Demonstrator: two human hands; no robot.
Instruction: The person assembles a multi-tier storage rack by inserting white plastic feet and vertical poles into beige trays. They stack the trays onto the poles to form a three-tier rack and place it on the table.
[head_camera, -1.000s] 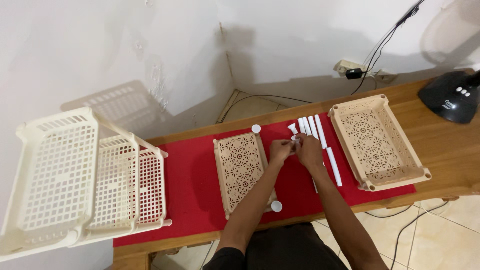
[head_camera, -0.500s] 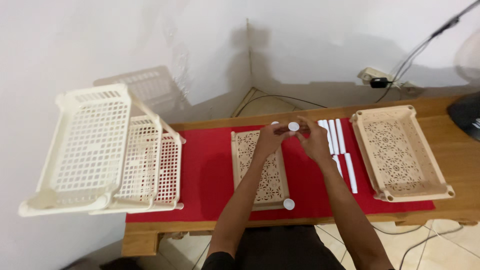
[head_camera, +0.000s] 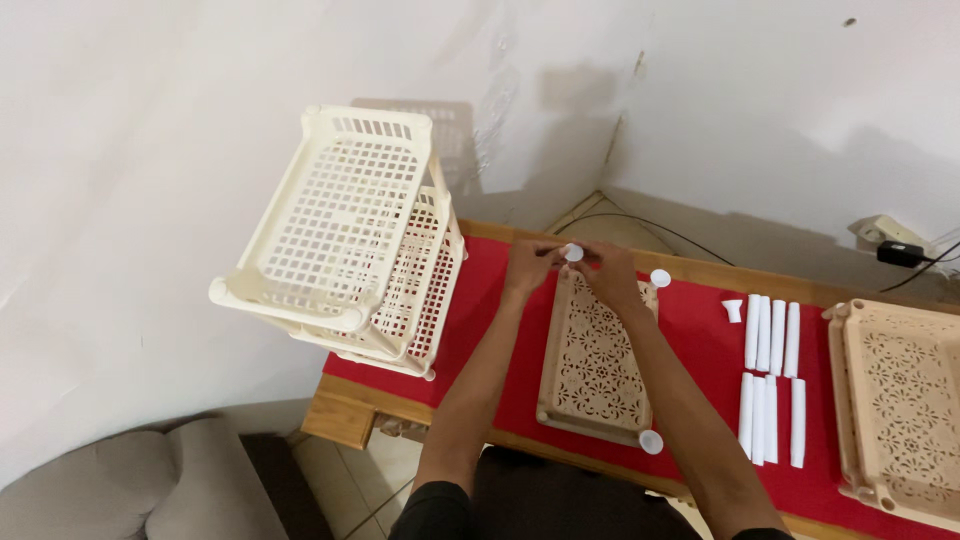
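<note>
Head view looks down on both forearms stretched forward over the table (head_camera: 345, 415), the two hands meeting at the far end of a tan tray (head_camera: 597, 360). Left hand (head_camera: 532, 263) and right hand (head_camera: 604, 272) are curled in, fingertips pinched together on a small white cap (head_camera: 572, 253) held between them, just above the tray's far left corner. Both wrists are bent slightly inward, knuckles up.

That tray lies upside down on a red cloth (head_camera: 495, 300), with a second white cap (head_camera: 660, 278) beside its far right corner and a third (head_camera: 651, 442) at its near right corner. To the right, white tubes (head_camera: 771, 378) lie side by side in two rows, a small white foot piece (head_camera: 732, 310) just beside them. Further right sits another tan tray (head_camera: 905, 400), open side up. Left of the hands stands a cream lattice rack (head_camera: 345, 240), near the left hand but not touching it.

Compared with half a second ago, the hands keep the same pinched grip on the cap, but the view has swung left: the rack now sits close to the middle, the right tray is cut off at the edge, and a grey cushion (head_camera: 130, 485) shows on the floor side.
</note>
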